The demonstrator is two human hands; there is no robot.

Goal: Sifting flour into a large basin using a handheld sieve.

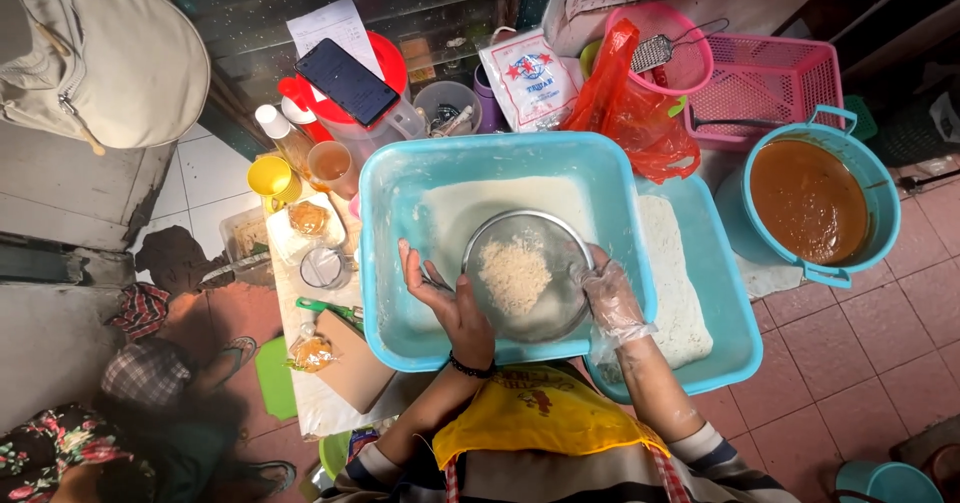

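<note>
Holding a round metal sieve [523, 275] over a big light blue tub [385, 263], we have one hand on each side of it. Our left hand [450, 303] is bare, with a dark band at the wrist; its grip is loosely curled against the sieve's left rim, fingers half open, palm toward the mesh. Our right hand [612, 298] wears a thin clear plastic glove and its grip is closed round the right rim. Pale crumbly lumps [514, 273] lie in the middle of the sieve, and white flour [480, 203] coats the tub's floor beneath it. The tub rests partly on a second blue tub [735, 313] to its right, which also holds flour. Beyond that one, at the far right, a blue bucket [880, 198] is full of brown sauce [808, 201]. Behind the tubs sit an orange plastic bag [625, 113], a pink basket [775, 83] and a phone [347, 81] atop a red-lidded jug [385, 128]. A yellow cup [268, 176] stands near the worktop's left edge.
</note>
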